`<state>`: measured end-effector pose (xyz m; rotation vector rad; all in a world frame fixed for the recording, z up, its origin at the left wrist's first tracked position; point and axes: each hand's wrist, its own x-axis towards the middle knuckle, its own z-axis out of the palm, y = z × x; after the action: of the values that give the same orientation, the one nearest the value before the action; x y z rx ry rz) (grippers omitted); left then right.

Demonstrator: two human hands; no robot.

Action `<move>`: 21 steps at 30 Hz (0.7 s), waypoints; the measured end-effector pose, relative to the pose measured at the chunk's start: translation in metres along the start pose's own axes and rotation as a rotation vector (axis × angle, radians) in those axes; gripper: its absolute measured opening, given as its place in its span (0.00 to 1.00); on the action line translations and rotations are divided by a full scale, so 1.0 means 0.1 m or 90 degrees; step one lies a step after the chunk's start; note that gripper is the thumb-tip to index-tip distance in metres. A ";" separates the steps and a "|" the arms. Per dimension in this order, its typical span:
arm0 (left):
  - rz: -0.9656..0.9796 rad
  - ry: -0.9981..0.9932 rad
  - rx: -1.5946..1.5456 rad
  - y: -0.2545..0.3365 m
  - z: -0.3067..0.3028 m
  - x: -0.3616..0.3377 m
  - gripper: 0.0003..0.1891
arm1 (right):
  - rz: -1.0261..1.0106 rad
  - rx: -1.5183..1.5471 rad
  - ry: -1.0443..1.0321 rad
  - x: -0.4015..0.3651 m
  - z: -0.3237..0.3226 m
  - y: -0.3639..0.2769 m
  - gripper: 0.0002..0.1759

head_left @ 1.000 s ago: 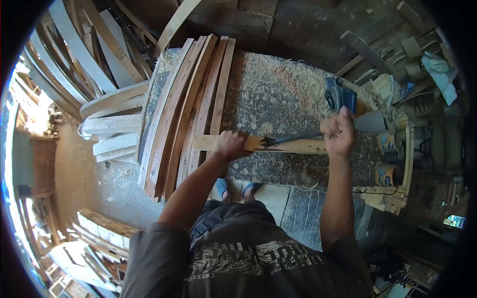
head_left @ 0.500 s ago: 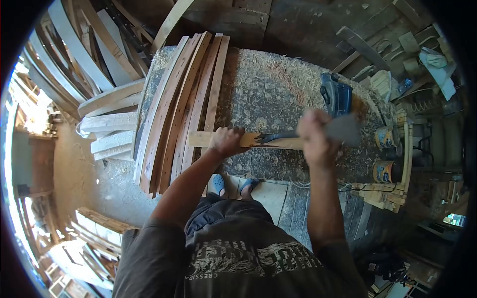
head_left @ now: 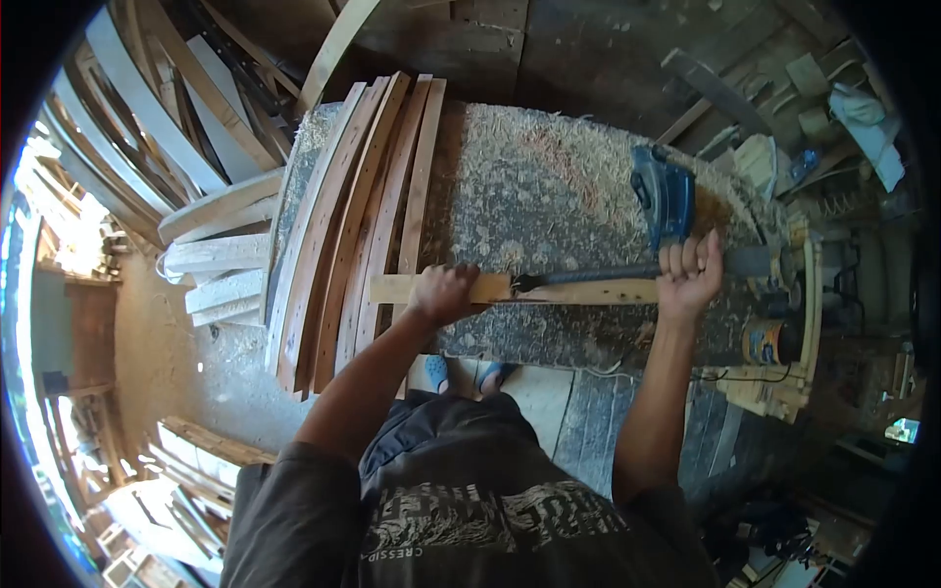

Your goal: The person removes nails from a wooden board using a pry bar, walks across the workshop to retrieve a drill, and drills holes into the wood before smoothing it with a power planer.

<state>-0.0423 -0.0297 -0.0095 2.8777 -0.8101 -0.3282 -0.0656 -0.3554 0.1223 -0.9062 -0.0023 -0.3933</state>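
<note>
Centre of frame: the left hand presses the wooden strip flat on the shavings-covered worktop, fingers closed over the strip. Centre right: the right hand has its fingers wrapped around the dark tool, which lies along the strip. A blue power tool sits just above. Curved staves are stacked at left.

Pale rough wooden stave, dark matt metal tool

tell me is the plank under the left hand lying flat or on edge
Lying flat: the plank rests broad face up on the bench, left hand closed over it.
</note>
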 end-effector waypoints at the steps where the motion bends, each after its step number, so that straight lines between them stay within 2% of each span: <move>1: 0.008 -0.004 -0.026 0.03 0.01 -0.06 0.33 | 0.006 0.001 0.017 -0.12 0.13 -0.01 0.24; 3: -0.013 -0.014 -0.049 0.08 0.00 -0.09 0.34 | 0.003 -0.056 -0.099 -0.13 0.43 -0.08 0.24; 4: -0.013 -0.021 -0.045 0.08 0.02 -0.10 0.34 | 0.005 -0.051 -0.093 -0.09 0.26 -0.04 0.24; 6: 0.000 0.021 -0.038 0.06 0.04 -0.09 0.35 | 0.014 0.065 0.020 0.03 -0.33 0.03 0.24; 9: 0.017 0.055 -0.003 0.07 0.05 -0.09 0.34 | 0.001 0.100 0.008 0.12 -0.34 0.00 0.23; 10: 0.019 0.040 -0.006 0.11 0.07 -0.20 0.34 | 0.012 0.091 0.028 0.00 -0.30 -0.02 0.23; 12: -0.007 -0.018 -0.052 0.09 -0.04 -0.10 0.35 | -0.007 0.099 -0.037 0.00 -0.32 0.01 0.23; 14: -0.034 -0.057 -0.086 0.10 -0.01 -0.13 0.34 | -0.009 0.156 0.015 -0.05 -0.68 0.10 0.23; 15: -0.018 -0.016 -0.063 0.11 0.06 -0.15 0.34 | -0.023 0.176 0.113 -0.03 -0.95 0.20 0.23; 17: -0.016 0.046 -0.033 0.05 0.00 -0.01 0.34 | -0.045 0.203 0.065 -0.13 -1.16 0.21 0.25; 18: -0.028 0.021 -0.032 0.05 -0.01 0.03 0.34 | -0.052 0.228 0.035 -0.16 -1.12 0.23 0.27; 19: -0.031 -0.028 -0.035 0.09 0.04 -0.09 0.33 | -0.071 0.193 0.071 -0.19 -1.13 0.24 0.26; 21: -0.022 -0.045 -0.042 0.10 0.00 -0.17 0.33 | -0.043 0.215 0.126 -0.22 -1.09 0.27 0.26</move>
<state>-0.0620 -0.0291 -0.0050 2.8360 -0.7468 -0.4540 -0.0945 -0.4165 0.0302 -0.5319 0.0806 -0.5266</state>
